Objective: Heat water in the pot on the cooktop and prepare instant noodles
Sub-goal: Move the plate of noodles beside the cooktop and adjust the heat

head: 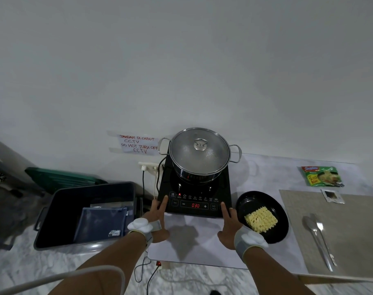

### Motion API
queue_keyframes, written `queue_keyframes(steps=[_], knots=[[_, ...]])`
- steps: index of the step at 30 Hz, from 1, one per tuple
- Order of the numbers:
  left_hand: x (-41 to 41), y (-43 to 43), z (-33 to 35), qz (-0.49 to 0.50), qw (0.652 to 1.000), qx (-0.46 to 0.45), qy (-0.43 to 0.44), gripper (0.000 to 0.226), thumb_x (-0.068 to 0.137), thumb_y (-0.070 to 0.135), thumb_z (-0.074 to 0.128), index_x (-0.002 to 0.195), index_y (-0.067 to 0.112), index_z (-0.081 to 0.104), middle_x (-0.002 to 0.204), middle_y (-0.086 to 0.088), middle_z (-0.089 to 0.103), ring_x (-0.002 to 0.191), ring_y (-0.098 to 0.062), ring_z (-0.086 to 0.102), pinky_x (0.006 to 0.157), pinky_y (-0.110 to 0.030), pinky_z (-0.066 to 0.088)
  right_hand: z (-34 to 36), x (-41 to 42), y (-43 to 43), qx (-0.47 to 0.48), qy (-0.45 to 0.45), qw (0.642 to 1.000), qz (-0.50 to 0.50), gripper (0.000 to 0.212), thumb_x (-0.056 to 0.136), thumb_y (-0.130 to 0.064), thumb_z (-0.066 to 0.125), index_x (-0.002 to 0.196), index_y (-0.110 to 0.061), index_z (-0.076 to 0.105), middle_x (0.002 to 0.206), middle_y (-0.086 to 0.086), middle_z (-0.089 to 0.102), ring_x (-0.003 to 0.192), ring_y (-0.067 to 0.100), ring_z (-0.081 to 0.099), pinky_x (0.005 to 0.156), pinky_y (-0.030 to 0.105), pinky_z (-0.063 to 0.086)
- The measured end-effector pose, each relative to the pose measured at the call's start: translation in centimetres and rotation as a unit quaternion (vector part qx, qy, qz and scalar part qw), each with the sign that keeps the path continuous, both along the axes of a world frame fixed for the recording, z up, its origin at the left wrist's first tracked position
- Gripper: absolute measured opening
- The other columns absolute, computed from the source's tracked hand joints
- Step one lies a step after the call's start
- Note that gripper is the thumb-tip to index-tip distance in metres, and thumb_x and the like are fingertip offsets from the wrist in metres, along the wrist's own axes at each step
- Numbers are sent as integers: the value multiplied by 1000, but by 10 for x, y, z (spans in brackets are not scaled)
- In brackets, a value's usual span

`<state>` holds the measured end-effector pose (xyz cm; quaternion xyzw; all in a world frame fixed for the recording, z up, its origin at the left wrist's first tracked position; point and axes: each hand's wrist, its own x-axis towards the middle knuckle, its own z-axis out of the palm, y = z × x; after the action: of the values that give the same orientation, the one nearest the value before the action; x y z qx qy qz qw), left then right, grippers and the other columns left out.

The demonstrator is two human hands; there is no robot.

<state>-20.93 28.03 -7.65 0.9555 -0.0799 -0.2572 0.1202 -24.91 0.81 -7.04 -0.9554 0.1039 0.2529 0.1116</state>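
Observation:
A steel pot [199, 167] with a fogged glass lid [199, 151] stands on the black induction cooktop [194, 188], whose display reads 030. My left hand [158, 218] holds the cooktop's front left corner, index finger on the control panel. At the front right corner my right hand [229, 224] does the same, its index finger near the pause button. A dry noodle block [261, 219] lies on a black plate [260, 201] just right of the cooktop.
The noodle packet [321, 176], a seasoning sachet [332, 196], and a spoon and fork [318, 237] on a placemat [351, 231] lie to the right. A dark bin [60, 209] stands on the floor at left. Cables run below the low table's front edge.

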Motion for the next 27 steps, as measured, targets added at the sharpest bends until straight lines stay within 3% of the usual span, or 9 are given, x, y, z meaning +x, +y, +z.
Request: queue_keyframes(steps=[4,12,19,27], knots=[[0,3,-4,-5,1000,0,-6,126,57,37,64,147,37,-24,149,-5,17,86,-26,66,69,-34,56,3,1,-1,4,-2,1000,-2,97,86,-29,53,153,-31,-17,157,1,9,117,32,57,85,33,51],[-8,-1,-9,2,999,8,-38,126,60,33,69,149,35,-21,146,-4,20,101,-28,62,81,-39,58,0,0,-1,11,-7,1000,-5,97,86,-26,53,153,-31,-17,158,0,8,112,31,59,76,30,47],[-6,-4,-1,15,998,31,-42,122,70,26,71,152,27,-20,150,-8,19,114,-31,55,92,-42,54,1,4,1,13,-9,1000,-2,97,87,-24,54,153,-33,-17,160,1,5,117,30,58,87,32,51],[-10,-6,-6,16,998,28,-49,119,76,25,71,150,30,-22,156,-5,12,130,-33,43,101,-43,49,6,1,-2,5,7,1000,11,96,90,-24,53,152,-31,-20,161,2,3,116,32,59,88,33,52]])
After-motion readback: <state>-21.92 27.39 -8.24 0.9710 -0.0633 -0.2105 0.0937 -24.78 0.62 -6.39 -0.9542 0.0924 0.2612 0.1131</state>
